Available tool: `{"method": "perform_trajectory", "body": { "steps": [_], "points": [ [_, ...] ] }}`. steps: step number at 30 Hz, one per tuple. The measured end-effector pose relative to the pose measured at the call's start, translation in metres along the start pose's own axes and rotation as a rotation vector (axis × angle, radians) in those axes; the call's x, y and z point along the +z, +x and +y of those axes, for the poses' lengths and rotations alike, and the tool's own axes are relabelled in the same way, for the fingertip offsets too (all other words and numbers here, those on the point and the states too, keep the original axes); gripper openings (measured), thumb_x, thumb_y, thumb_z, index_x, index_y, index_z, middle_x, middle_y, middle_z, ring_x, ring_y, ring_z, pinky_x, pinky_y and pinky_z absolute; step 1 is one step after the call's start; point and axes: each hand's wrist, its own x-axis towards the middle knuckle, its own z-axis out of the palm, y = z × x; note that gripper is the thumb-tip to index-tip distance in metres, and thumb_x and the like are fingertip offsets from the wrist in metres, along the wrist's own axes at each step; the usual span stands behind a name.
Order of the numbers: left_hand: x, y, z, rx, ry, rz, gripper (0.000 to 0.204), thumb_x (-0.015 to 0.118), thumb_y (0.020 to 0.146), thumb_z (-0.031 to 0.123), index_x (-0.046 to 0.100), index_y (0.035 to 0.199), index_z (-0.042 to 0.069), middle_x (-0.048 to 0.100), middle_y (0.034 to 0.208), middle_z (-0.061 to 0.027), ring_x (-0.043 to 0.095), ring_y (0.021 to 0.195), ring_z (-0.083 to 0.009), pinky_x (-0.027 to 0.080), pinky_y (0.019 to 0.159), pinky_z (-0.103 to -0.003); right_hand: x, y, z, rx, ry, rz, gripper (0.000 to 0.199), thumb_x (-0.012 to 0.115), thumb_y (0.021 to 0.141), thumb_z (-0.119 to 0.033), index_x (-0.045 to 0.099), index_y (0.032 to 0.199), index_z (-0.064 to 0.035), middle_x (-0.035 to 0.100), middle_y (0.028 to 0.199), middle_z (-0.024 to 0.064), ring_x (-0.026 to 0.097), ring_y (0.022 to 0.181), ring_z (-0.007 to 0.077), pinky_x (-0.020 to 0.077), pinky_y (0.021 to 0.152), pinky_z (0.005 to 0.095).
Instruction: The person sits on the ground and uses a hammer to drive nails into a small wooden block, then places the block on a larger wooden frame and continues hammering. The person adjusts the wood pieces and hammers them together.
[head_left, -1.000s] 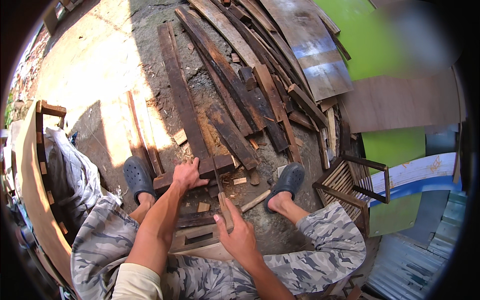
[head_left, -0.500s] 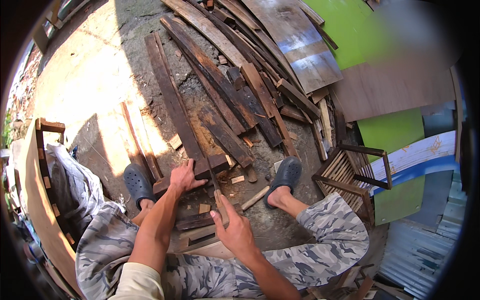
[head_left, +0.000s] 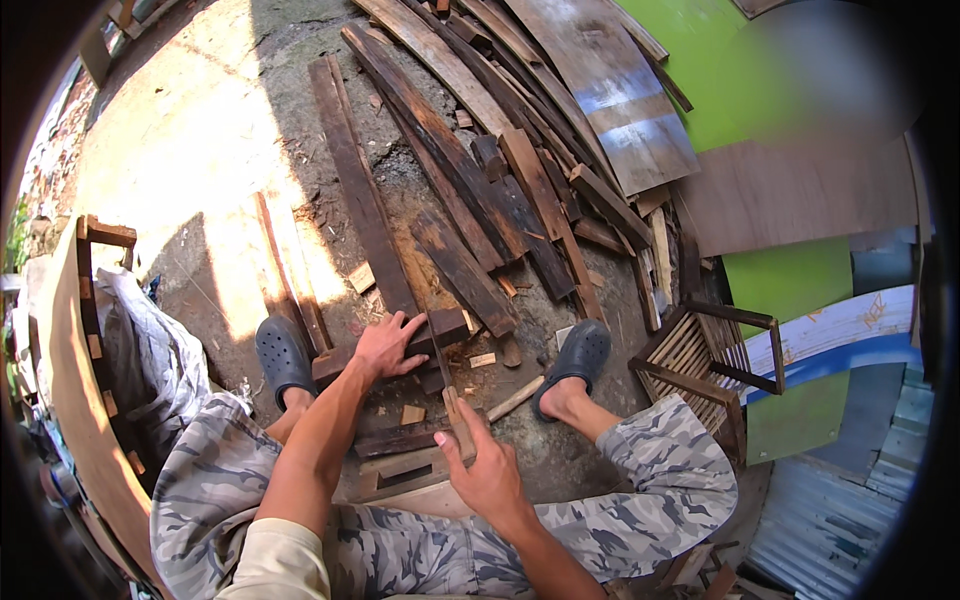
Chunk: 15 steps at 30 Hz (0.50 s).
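Observation:
A short dark wooden beam lies crosswise between my feet, on top of a long dark plank. My left hand rests on the beam with its fingers spread, just left of the saw blade. In my right hand is the wooden handle of a hand saw, fingers wrapped round it. The narrow saw blade points away from me and crosses the beam near its right end. How deep the blade sits in the wood, I cannot tell.
Dark planks lie piled ahead and to the right. A slatted wooden frame stands at right, near green panels. White sheeting is at left. Small offcuts are scattered between my clogs.
My right hand and the saw have drawn back a little toward me. My left hand's fingers have spread wider on the beam. The whole view has shifted slightly.

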Motion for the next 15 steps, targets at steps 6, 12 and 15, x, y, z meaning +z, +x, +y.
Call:
{"method": "perform_trajectory", "body": {
  "steps": [6, 12, 15],
  "points": [
    [0.004, 0.002, -0.003, 0.011, -0.004, -0.005, 0.081, 0.065, 0.087, 0.057, 0.037, 0.150, 0.015, 0.056, 0.117, -0.0193, 0.059, 0.107, -0.0371, 0.055, 0.084, -0.047, 0.004, 0.009, 0.000, -0.011, 0.051, -0.002, 0.056, 0.064, 0.098, -0.031, 0.051, 0.141, 0.0019, 0.067, 0.107, 0.0332, 0.067, 0.095, 0.0500, 0.0539, 0.082, 0.0478],
    [0.001, 0.002, 0.003, 0.001, 0.021, -0.022, 0.081, 0.064, 0.088, 0.057, 0.035, 0.151, 0.015, 0.055, 0.117, -0.0202, 0.061, 0.106, -0.0388, 0.055, 0.083, -0.048, 0.002, 0.004, 0.008, -0.113, 0.073, 0.070, 0.056, 0.061, 0.099, -0.034, 0.049, 0.144, -0.0027, 0.065, 0.082, 0.0353, 0.064, 0.081, 0.0540, 0.0508, 0.070, 0.0553],
    [0.000, 0.001, 0.002, -0.010, 0.004, -0.031, 0.082, 0.064, 0.089, 0.057, 0.034, 0.152, 0.015, 0.055, 0.118, -0.0208, 0.061, 0.107, -0.0397, 0.055, 0.084, -0.049, -0.003, 0.013, 0.000, -0.023, 0.046, 0.013, 0.054, 0.063, 0.098, -0.030, 0.052, 0.140, 0.0026, 0.067, 0.109, 0.0332, 0.066, 0.098, 0.0498, 0.0537, 0.082, 0.0473]
  ]
}}
